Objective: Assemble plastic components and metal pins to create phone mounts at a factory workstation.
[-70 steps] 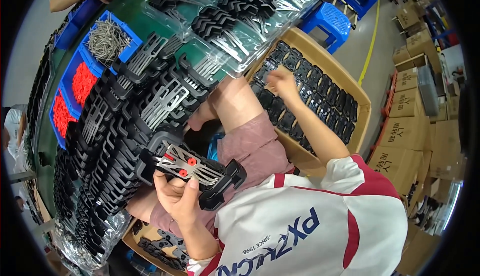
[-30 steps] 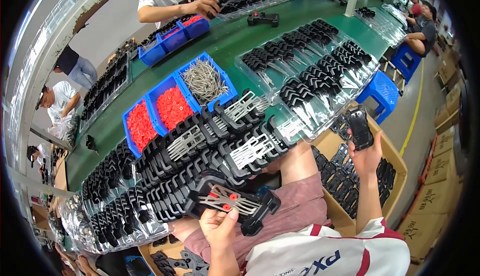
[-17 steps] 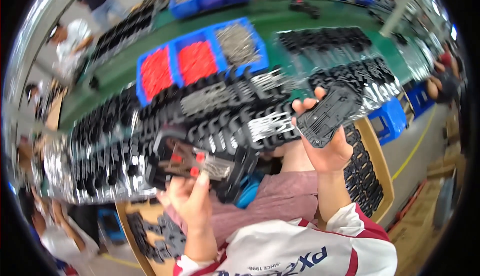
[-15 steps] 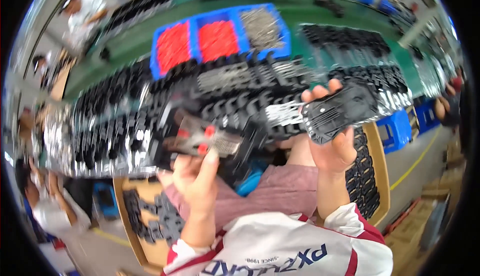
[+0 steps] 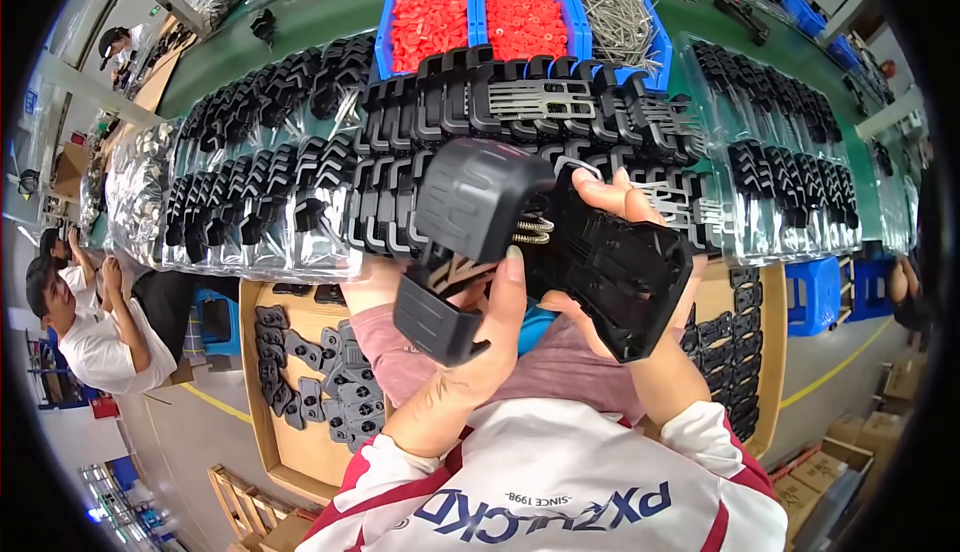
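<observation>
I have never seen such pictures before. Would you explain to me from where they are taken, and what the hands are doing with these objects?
There is no machine: these are a person's own bare hands. The wide fisheye camera sits on the person's head and looks down, so straight edges bend.

The left hand holds a black bracket; the right hand holds a black shell, hollow side visible. Springs show between them.

On the green table, blue bins hold red pieces and metal pins. Nearer are rows of black parts. Two boxes stand below, left and right.
</observation>
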A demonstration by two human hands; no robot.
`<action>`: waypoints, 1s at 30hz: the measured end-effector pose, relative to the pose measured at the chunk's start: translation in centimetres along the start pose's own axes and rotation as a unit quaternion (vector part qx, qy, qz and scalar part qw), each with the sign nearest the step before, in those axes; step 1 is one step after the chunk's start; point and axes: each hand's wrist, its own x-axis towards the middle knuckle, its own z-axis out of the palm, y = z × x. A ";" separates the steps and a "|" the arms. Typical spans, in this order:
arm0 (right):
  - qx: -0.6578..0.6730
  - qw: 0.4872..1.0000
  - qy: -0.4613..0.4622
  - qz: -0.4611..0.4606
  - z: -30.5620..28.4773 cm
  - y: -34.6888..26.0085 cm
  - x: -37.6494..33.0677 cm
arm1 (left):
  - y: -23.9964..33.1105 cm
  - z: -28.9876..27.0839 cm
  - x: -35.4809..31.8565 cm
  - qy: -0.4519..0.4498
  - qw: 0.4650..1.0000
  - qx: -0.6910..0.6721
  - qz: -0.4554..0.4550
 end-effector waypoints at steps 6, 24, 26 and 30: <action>-0.025 0.999 0.025 -0.029 0.7 0.0 0.2 | -0.4 -1.0 -1.0 -0.055 0.998 0.018 -0.004; -0.059 0.996 -0.037 -0.060 0.5 -0.8 1.5 | -0.3 -0.4 -0.5 -0.142 0.989 -0.020 0.016; -0.053 0.996 -0.052 -0.058 0.3 -1.3 1.8 | -0.3 -0.3 0.1 -0.149 0.976 -0.035 0.154; 0.094 0.987 -0.087 0.097 0.0 0.2 -0.5 | 0.6 -0.1 -0.2 -0.174 0.960 0.019 0.218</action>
